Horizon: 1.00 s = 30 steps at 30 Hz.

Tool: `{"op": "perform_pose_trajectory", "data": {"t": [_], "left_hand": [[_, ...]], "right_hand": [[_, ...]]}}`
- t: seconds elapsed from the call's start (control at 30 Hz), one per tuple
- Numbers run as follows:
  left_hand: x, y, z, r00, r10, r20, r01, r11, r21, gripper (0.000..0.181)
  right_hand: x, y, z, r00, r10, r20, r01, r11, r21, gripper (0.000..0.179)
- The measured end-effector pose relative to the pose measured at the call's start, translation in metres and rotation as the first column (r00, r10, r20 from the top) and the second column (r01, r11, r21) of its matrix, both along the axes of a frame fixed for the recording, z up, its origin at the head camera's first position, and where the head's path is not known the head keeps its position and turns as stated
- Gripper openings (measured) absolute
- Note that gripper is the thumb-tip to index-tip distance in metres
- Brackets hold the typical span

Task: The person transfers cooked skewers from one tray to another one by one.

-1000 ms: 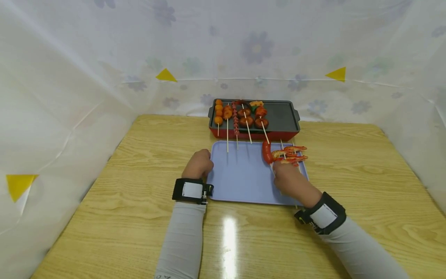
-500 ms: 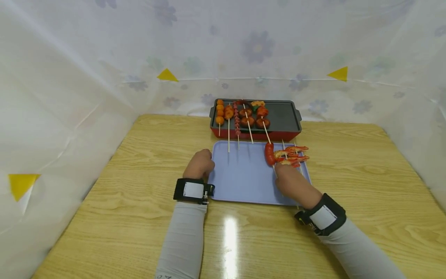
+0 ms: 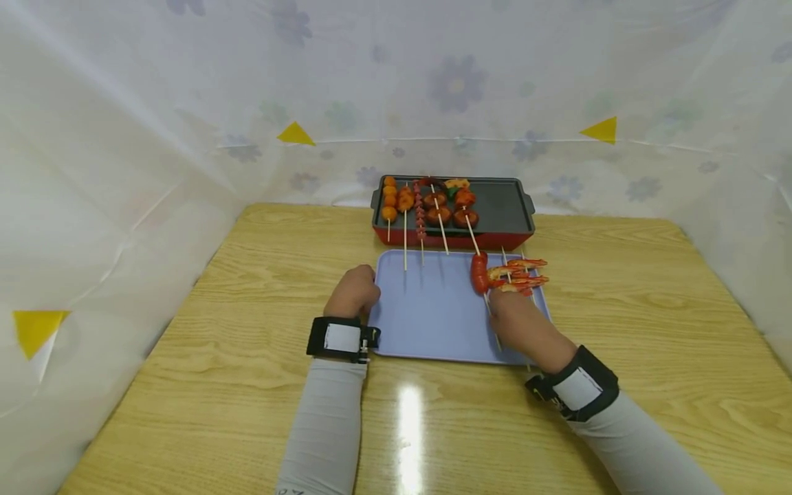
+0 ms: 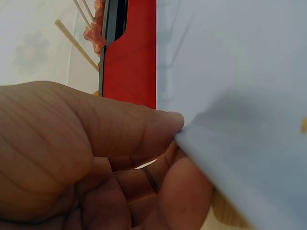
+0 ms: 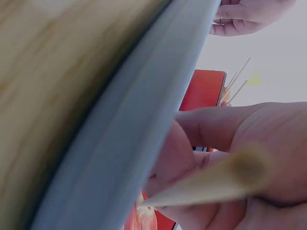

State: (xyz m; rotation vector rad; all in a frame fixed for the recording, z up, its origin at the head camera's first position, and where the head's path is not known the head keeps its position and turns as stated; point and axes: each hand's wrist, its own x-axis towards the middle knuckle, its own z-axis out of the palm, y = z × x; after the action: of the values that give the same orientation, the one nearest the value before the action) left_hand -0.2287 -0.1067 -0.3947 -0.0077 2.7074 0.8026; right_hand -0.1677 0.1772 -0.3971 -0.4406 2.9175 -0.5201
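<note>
My left hand (image 3: 354, 292) pinches the left edge of a pale blue tray (image 3: 427, 309) between thumb and fingers. In the left wrist view the thumb (image 4: 158, 123) lies on top of the rim. At the tray's right side, my right hand (image 3: 526, 326) is curled at the stick of a sausage skewer (image 3: 479, 273), thumb and forefinger pinching it low over the tray. Shrimp skewers (image 3: 520, 275) lie just right of the sausage, partly under this hand. A blurred stick end (image 5: 225, 177) crosses the right wrist view in front of the palm.
A red grill (image 3: 501, 240) with a black top stands behind the tray. On its left and middle lie skewers of orange balls (image 3: 388, 199), meat (image 3: 421, 216) and mushrooms (image 3: 438, 216); several sticks overhang towards the tray. The wooden table (image 3: 260, 275) surrounds them.
The sausage skewer has shifted slightly right on the tray with my right hand, and its lower stick now shows more beside the fingers. My left hand has stayed at the tray's edge.
</note>
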Motion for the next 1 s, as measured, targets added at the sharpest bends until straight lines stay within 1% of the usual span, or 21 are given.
{"op": "perform_pose_trajectory", "data": {"t": [0.07,0.17,0.23,0.3,0.37,0.43,0.5,0.57,0.67,0.77,0.87,1.0], "left_hand": [[0.001,0.0,0.001,1.0,-0.001,-0.002,0.001,1.0,-0.001,0.009],[0.002,0.0,0.002,1.0,-0.005,-0.007,0.005,1.0,-0.001,0.009],[0.002,0.0,0.002,1.0,-0.004,-0.008,0.004,1.0,0.0,0.008],[0.002,0.0,0.002,1.0,-0.004,-0.008,0.004,1.0,0.002,0.008],[0.002,0.0,0.002,1.0,-0.006,-0.011,0.006,1.0,0.002,0.009],[0.002,0.0,0.002,1.0,-0.007,-0.013,0.007,1.0,0.004,0.009],[0.002,0.0,0.002,1.0,-0.009,-0.015,0.009,1.0,0.006,0.01],[0.002,0.0,0.002,1.0,-0.006,-0.014,0.006,1.0,0.007,0.01],[0.002,0.0,0.002,1.0,-0.001,-0.008,0.002,1.0,0.006,0.008],[0.002,0.0,0.001,1.0,0.001,-0.004,-0.001,1.0,0.004,0.008],[0.002,0.0,0.001,1.0,0.001,-0.004,-0.001,1.0,0.003,0.008],[0.001,0.0,0.001,1.0,0.007,0.004,-0.007,1.0,0.004,0.008]], "right_hand": [[0.0,0.0,0.0,1.0,-0.005,0.003,0.005,1.0,-0.012,0.012],[0.002,0.0,0.001,1.0,0.005,-0.024,-0.005,1.0,-0.021,0.023],[0.003,-0.001,0.002,0.997,0.038,-0.067,-0.04,0.999,-0.026,0.03],[0.005,0.0,0.002,0.988,0.086,-0.126,-0.089,0.996,-0.021,0.036],[0.007,0.0,0.003,0.972,0.14,-0.191,-0.143,0.99,-0.004,0.039],[0.007,0.001,0.005,0.946,0.185,-0.265,-0.185,0.982,0.024,0.043],[0.006,0.004,0.008,0.92,0.211,-0.33,-0.203,0.977,0.061,0.051],[0.005,0.008,0.012,0.904,0.222,-0.366,-0.201,0.975,0.095,0.061],[0.001,0.014,0.014,0.899,0.213,-0.381,-0.173,0.975,0.137,0.076],[0.0,0.019,0.015,0.902,0.199,-0.384,-0.143,0.975,0.171,0.087],[-0.002,0.022,0.016,0.904,0.186,-0.386,-0.119,0.974,0.19,0.094],[-0.005,0.024,0.018,0.909,0.176,-0.377,-0.106,0.974,0.2,0.098]]}}
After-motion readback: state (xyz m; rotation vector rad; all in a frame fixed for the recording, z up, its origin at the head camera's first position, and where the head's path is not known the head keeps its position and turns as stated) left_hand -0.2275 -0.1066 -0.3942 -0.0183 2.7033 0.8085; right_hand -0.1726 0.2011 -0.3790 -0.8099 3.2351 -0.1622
